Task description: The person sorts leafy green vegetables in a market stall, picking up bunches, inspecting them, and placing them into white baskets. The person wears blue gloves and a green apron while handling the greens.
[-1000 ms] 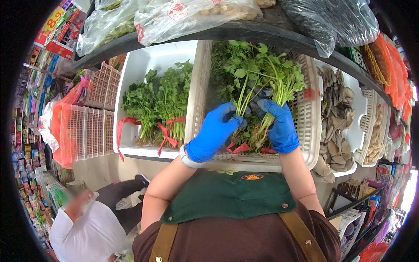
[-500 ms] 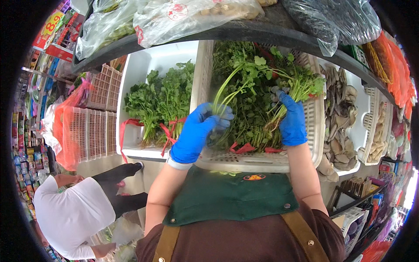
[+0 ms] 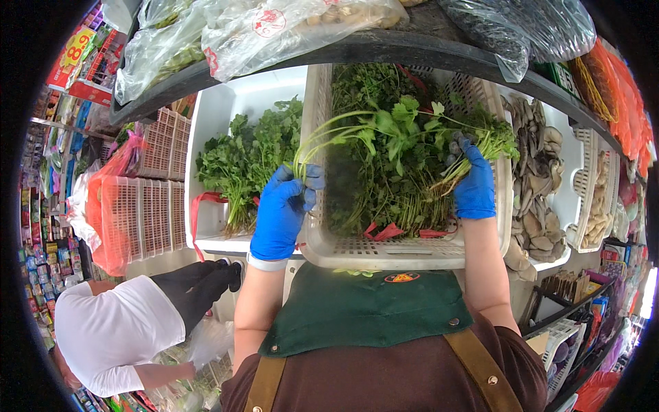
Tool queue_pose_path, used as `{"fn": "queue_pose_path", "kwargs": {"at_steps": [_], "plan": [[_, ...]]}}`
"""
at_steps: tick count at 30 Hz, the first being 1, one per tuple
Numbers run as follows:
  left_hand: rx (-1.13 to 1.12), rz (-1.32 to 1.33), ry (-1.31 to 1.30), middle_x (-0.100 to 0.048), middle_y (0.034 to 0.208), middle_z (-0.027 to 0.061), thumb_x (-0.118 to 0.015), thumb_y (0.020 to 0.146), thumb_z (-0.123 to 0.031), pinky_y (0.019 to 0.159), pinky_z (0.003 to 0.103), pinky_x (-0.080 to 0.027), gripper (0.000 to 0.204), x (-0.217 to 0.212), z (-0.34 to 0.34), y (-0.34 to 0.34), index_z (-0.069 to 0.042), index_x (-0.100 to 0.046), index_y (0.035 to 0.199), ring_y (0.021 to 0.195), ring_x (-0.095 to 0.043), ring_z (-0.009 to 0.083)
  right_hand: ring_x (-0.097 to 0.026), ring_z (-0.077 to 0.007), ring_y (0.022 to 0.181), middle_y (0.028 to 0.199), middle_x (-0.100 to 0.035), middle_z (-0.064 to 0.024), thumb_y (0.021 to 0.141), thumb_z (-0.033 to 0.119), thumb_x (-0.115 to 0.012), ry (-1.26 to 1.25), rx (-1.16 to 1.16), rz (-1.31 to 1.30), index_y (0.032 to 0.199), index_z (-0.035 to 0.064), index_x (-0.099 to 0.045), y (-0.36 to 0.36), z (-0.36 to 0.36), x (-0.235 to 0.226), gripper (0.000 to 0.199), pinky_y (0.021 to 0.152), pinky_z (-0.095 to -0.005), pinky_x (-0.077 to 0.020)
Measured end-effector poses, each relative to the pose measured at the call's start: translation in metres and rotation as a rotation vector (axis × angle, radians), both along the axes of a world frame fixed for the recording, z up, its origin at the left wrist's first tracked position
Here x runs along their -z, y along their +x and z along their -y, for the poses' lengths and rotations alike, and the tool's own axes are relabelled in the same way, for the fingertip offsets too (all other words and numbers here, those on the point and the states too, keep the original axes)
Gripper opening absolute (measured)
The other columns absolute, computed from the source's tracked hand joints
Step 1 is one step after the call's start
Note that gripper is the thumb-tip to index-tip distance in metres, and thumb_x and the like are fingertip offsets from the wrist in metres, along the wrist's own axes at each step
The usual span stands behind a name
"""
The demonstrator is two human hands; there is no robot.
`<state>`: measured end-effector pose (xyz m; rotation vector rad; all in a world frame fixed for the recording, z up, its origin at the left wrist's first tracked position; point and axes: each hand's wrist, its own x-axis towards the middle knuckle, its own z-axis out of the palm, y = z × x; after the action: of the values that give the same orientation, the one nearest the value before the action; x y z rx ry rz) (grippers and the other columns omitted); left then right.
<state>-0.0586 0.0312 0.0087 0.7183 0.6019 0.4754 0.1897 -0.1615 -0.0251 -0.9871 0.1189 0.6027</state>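
Note:
My left hand (image 3: 279, 214), in a blue glove, is closed round the lower ends of a few long green stems (image 3: 336, 123), which look like coriander. Their leaves arch right, over a white perforated crate (image 3: 384, 255). My right hand (image 3: 475, 184), also gloved in blue, grips a small coriander bunch (image 3: 491, 142) above the crate's right side, its pale roots pointing left. More coriander (image 3: 391, 185) fills the crate beneath both hands, with red ties at the near edge.
Left of the crate, a white foam box (image 3: 268, 84) holds tied green bunches (image 3: 254, 154). Grey mushrooms (image 3: 539, 185) lie to the right. A dark shelf edge (image 3: 357, 51) with plastic bags crosses the far side. A person in a white shirt (image 3: 120, 333) bends at the lower left.
My left hand has moved left with the stems, which now stretch out toward the right. My right hand has shifted slightly right with its bunch. The person at the lower left has changed stance.

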Motion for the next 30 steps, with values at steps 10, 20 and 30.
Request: {"fn": "queue_pose_path", "kwargs": {"at_steps": [10, 20, 30], "plan": [[0.091, 0.119, -0.017, -0.054, 0.105, 0.0245, -0.045, 0.073, -0.002, 0.066, 0.025, -0.044, 0.027, 0.005, 0.013, 0.014, 0.003, -0.052, 0.098, 0.073, -0.052, 0.0165, -0.059, -0.0155, 0.079, 0.099, -0.061, -0.0084, 0.085, 0.025, -0.054, 0.117, -0.357, -0.001, 0.113, 0.0055, -0.051, -0.028, -0.012, -0.025, 0.035, 0.064, -0.0269, -0.0485], [0.091, 0.141, -0.031, -0.057, 0.080, 0.0078, -0.045, 0.083, -0.020, 0.047, 0.021, -0.030, 0.031, 0.001, 0.020, 0.039, 0.003, -0.056, 0.101, 0.051, -0.037, 0.0082, -0.032, -0.0359, 0.125, 0.135, -0.030, -0.0224, 0.069, 0.017, -0.053, 0.358, -0.665, -0.129, 0.132, -0.0005, -0.028, -0.057, -0.033, -0.038, 0.070, 0.102, -0.0468, -0.0274], [0.251, -0.186, 0.114, -0.051, 0.064, -0.0044, -0.061, 0.080, -0.021, 0.044, 0.017, -0.029, 0.023, -0.015, 0.044, 0.063, -0.006, -0.059, 0.097, 0.048, -0.041, 0.0031, -0.058, -0.0231, 0.087, 0.097, -0.059, -0.0130, 0.072, 0.014, -0.051, 0.054, -0.861, -0.178, 0.108, -0.0029, -0.052, -0.065, -0.040, -0.032, 0.040, 0.080, -0.0344, -0.0470]]}}
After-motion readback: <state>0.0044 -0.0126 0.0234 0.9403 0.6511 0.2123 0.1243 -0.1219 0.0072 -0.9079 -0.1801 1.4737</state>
